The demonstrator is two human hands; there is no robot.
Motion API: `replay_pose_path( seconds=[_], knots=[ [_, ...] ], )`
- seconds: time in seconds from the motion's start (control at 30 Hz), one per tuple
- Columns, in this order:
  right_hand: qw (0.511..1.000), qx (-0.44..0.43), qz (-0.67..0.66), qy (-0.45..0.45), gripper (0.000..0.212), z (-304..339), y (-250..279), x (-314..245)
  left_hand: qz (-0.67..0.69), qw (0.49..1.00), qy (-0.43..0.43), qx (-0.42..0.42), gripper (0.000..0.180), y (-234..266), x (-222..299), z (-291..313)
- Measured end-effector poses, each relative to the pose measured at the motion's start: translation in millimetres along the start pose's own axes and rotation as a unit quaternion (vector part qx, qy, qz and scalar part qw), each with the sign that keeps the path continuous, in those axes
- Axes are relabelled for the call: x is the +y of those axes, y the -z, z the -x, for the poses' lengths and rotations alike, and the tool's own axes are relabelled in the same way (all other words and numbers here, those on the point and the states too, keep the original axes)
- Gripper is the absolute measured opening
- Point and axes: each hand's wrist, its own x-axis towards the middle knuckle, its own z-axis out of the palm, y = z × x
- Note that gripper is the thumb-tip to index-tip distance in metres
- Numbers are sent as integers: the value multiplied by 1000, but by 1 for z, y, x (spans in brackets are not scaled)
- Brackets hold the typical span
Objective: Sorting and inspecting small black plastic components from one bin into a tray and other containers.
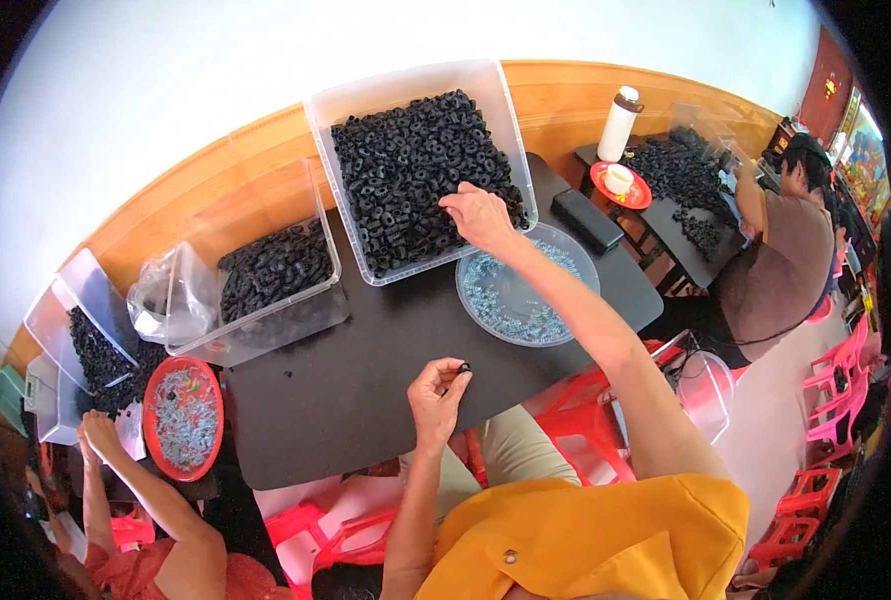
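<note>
A pale wall [215, 70] with wood panelling [250, 135] stands at the far side of your dark counter [335, 400]. Your left hand [435, 402], over the near edge, grips a small black ring [464, 369] between thumb and fingertips. Your right hand [482, 217] reaches over the large clear bin [415, 85], its fingers drawn together at the heaped black pieces [410, 185]; whether they pinch one, you cannot tell. Beneath your right forearm, a round clear tray [593, 268] holds small bluish pieces [510, 312]. A black case [587, 220] lies just beyond, and another clear bin [275, 327] sits left.
</note>
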Motion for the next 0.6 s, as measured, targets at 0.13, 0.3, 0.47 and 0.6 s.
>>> replay_pose_path(
  seconds=[0.13, 0.3, 0.47, 0.6],
  knots=[
    [992, -62, 108, 28, 25, -9, -4, 8, -5, 1000, 1, -1, 16, 0, -2, -1],
    [987, -95, 123, 45, 23, -17, 1, 8, 1, 1000, 3, 2, 15, 0, -2, 1],
    [985, -112, 131, 27, 26, -23, -1, 4, 3, 1000, 5, 2, 14, 1, -3, 1],
    [987, -103, 126, 13, 21, -26, -4, 0, 2, 1000, 1, -2, 13, 1, -2, 0]
  ],
)
